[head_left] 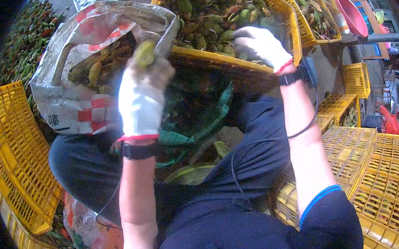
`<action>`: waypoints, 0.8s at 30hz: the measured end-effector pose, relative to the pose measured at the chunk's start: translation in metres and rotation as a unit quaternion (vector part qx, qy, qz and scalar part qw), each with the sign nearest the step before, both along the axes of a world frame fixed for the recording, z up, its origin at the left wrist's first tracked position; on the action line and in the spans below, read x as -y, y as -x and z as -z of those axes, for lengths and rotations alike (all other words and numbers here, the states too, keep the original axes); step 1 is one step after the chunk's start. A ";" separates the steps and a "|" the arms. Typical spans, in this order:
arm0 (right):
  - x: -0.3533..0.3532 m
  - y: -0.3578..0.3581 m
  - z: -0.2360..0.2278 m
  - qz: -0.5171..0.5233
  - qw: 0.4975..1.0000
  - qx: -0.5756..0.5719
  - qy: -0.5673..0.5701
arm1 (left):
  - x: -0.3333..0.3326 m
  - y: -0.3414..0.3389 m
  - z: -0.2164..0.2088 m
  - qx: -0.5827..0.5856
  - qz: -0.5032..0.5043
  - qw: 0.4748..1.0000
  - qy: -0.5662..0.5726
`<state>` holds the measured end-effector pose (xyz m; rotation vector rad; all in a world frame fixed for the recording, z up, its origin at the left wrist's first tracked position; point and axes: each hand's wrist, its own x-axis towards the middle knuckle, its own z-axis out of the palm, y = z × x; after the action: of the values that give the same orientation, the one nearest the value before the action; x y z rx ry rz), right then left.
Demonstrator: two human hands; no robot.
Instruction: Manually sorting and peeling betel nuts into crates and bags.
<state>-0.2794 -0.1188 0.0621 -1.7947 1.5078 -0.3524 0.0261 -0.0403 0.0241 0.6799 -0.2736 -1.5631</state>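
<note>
At the centre left of the frame, a green oval fruit (145,54) sits at the fingertips of the left hand (142,95) in its white knitted glove with red cuff. The fingers look curled around the fruit's lower end, though motion blur hides their exact hold. Both are raised beside the opening of a white woven sack with red checks (74,100), which holds brownish-green pods (95,73).

At the upper centre, the right hand (263,45), gloved the same way, reaches over the front part of a yellow plastic crate (234,60). Its fingers are lowered among the contents; whether they have hold of anything cannot be told. That crate is heaped with green and brown fruits (205,10).

At the upper right stands a second yellow crate (320,41) of green and brown pieces, with a round pink basin (351,15) near it. Slatted yellow crates (348,148) fill the lower right, pale contents showing through some gaps; another slatted yellow crate (19,155) leans at the lower left.
</note>
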 end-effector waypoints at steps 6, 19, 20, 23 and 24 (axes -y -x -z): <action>0.012 0.132 0.105 -0.019 0.901 -0.431 0.049 | 0.007 -0.006 0.013 -0.127 0.015 0.992 -0.014; 0.012 0.111 0.086 0.109 0.930 -0.332 0.118 | -0.038 0.068 0.044 0.223 0.236 0.946 0.019; 0.016 0.101 0.078 0.126 0.946 -0.255 0.157 | -0.038 0.068 0.052 0.296 0.203 0.930 0.076; 0.004 0.015 0.034 0.102 0.992 0.071 -0.007 | -0.039 0.062 0.049 0.390 0.154 0.904 0.087; -0.009 -0.003 0.023 0.091 0.978 0.166 -0.093 | -0.038 0.062 0.028 0.455 0.139 0.874 0.098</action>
<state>-0.2766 -0.1098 0.0392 -1.3782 1.4165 -0.5516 -0.0358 -0.0026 -0.0041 1.2239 -1.2622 -1.3464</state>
